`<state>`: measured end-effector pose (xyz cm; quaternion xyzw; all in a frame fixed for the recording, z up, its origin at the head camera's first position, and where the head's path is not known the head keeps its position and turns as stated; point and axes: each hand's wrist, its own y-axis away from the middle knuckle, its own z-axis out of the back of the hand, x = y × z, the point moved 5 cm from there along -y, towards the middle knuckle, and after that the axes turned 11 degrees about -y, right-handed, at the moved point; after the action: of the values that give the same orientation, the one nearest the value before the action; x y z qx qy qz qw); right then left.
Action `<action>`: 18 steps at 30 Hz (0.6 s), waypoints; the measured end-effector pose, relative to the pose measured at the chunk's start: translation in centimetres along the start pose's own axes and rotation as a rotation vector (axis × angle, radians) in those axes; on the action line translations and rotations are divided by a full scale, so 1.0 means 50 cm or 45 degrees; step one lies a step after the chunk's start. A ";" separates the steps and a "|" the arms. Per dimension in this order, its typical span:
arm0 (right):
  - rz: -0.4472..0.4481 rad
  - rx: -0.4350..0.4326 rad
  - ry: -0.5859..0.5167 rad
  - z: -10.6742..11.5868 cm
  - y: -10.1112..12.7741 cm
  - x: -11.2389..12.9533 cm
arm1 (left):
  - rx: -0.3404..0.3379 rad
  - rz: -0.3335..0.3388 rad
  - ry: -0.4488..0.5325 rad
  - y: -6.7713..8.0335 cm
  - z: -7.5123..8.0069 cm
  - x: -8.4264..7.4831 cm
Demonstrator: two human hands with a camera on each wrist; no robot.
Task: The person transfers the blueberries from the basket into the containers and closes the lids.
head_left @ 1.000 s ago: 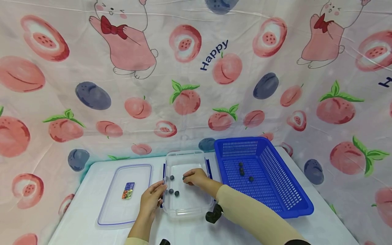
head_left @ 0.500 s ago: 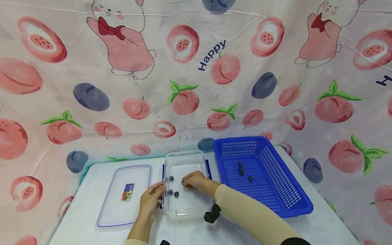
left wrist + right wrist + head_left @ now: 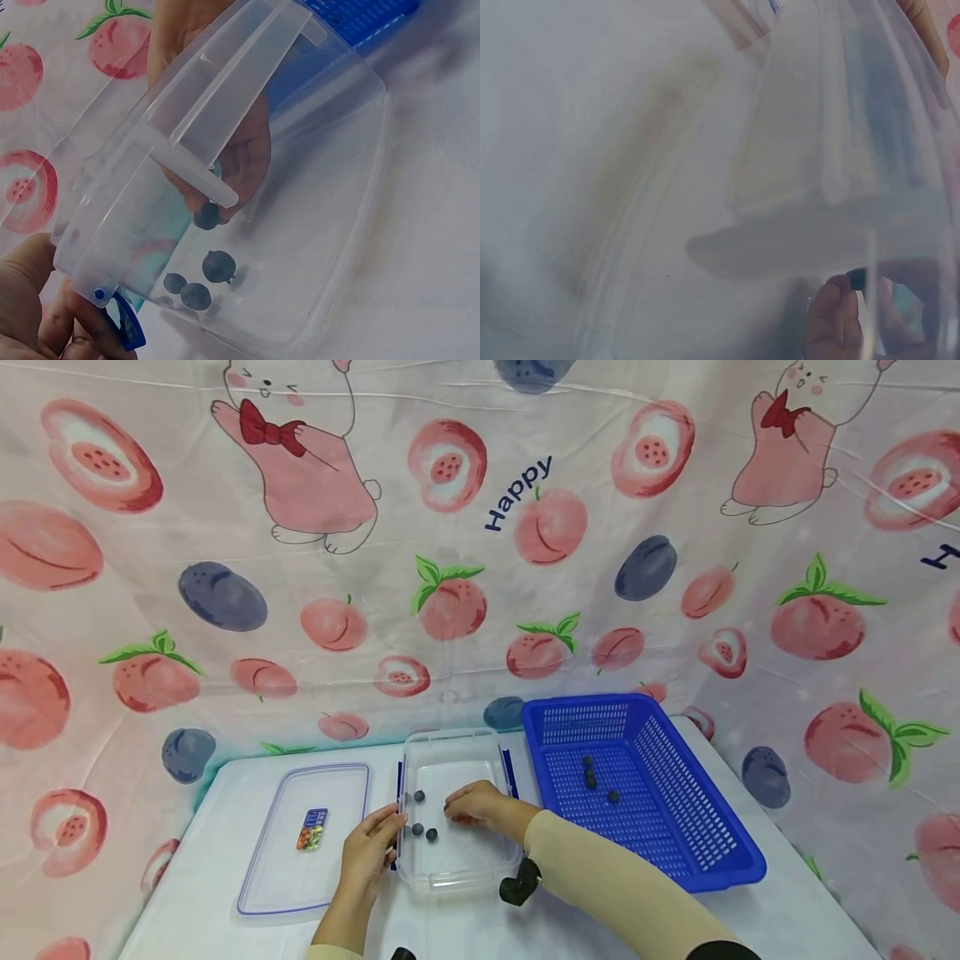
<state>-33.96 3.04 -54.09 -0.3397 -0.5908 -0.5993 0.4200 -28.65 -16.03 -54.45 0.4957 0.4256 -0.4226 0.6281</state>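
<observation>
White table (image 3: 217, 852) with lid (image 3: 306, 835), clear box (image 3: 457, 852), blue basket (image 3: 675, 852)

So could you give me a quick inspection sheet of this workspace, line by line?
Surface: white table, covered with cloth.
Job's things: clear box with three dark berries lying in it and a fourth at the right fingertips; blue basket to its right holds a few more berries.
Clutter: clear lid lying flat left of the box, small sticker on it.
Grips: left hand holds the box's left wall by the blue clip; right hand is inside the box, pinching a berry.
Cables: nothing seen.
Surroundings: pink fruit-print curtain behind and at both sides.
</observation>
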 end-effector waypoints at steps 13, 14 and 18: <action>0.109 0.100 0.002 0.005 0.009 0.026 | -0.009 -0.004 -0.007 -0.001 0.000 0.000; 0.144 0.135 0.008 0.008 0.011 0.037 | -0.007 -0.009 -0.004 -0.001 0.000 0.000; 0.269 0.221 0.013 0.035 0.021 0.096 | -0.006 -0.017 -0.006 -0.001 0.000 -0.002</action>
<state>-35.18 4.33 -49.21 -0.3591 -0.5994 -0.5001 0.5116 -28.73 -16.04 -54.35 0.4904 0.4285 -0.4269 0.6274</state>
